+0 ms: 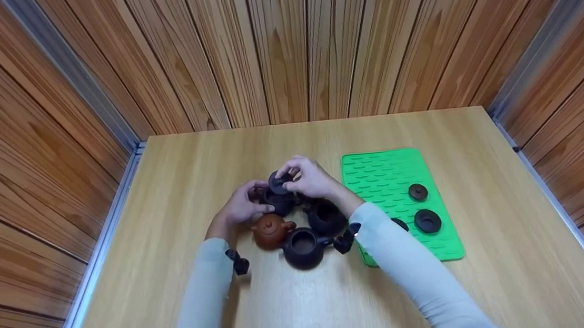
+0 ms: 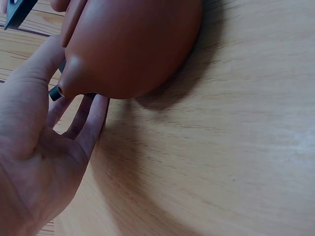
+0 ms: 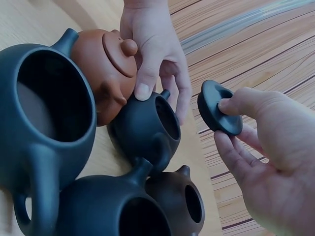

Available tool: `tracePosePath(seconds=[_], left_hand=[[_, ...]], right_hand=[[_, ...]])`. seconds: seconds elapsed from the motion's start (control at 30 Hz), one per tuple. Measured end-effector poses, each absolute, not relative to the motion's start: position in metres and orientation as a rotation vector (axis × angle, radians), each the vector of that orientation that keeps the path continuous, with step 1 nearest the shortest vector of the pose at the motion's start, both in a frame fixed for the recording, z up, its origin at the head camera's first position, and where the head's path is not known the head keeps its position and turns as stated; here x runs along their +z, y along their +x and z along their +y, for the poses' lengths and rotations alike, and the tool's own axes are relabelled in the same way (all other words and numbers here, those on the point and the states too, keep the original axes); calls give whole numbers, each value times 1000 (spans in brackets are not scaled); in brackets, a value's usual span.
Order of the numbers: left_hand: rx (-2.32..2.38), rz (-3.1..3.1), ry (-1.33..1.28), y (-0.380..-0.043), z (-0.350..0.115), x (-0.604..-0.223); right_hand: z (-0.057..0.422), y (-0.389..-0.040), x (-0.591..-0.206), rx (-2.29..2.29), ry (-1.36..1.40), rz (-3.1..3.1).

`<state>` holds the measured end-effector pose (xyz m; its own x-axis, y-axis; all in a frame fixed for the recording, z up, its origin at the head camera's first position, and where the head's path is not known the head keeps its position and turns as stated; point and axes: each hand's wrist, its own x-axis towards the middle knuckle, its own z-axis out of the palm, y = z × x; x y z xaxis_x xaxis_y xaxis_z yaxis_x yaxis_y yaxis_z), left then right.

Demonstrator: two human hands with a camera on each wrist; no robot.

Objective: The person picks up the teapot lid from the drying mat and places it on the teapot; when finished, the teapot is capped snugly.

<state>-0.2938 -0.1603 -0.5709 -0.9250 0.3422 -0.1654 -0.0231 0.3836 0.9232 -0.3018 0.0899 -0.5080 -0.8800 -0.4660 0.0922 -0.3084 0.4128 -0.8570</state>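
My right hand (image 1: 312,178) pinches a dark teapot lid (image 3: 210,108) between thumb and fingers. In the head view the lid is over a small dark teapot (image 1: 282,204); the right wrist view shows it tilted, apart from that pot's open mouth. With thumb on one side and fingers on the other, my left hand (image 1: 242,206) holds this small teapot (image 3: 142,125). Beside it sits a reddish-brown teapot (image 1: 270,232) with its lid on, large in the left wrist view. Two bigger dark teapots (image 1: 302,253) and a small brownish one (image 3: 174,201) stand lidless close by.
A green textured mat (image 1: 378,177) lies on the right of the wooden table (image 1: 168,196). On it are a small lid (image 1: 418,191), a larger lid (image 1: 427,221) and another lid (image 1: 400,224) partly behind my right sleeve. Wood-plank walls (image 1: 282,48) enclose the table.
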Motion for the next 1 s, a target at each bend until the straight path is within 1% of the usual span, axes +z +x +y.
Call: tracePosePath(seconds=[0.4,0.73,1.0], left_hand=[[1506,2321,230,-296,-160,-570],[1504,2333,268,-297,-160,-572],[1523,2327,251,-296,-160,-572]], right_hand=[[78,-303,-520,-1528,-665,2504],[77,-301,-535,-1515,-588,2504],[76,-299,-541,-1494,-596,2540]])
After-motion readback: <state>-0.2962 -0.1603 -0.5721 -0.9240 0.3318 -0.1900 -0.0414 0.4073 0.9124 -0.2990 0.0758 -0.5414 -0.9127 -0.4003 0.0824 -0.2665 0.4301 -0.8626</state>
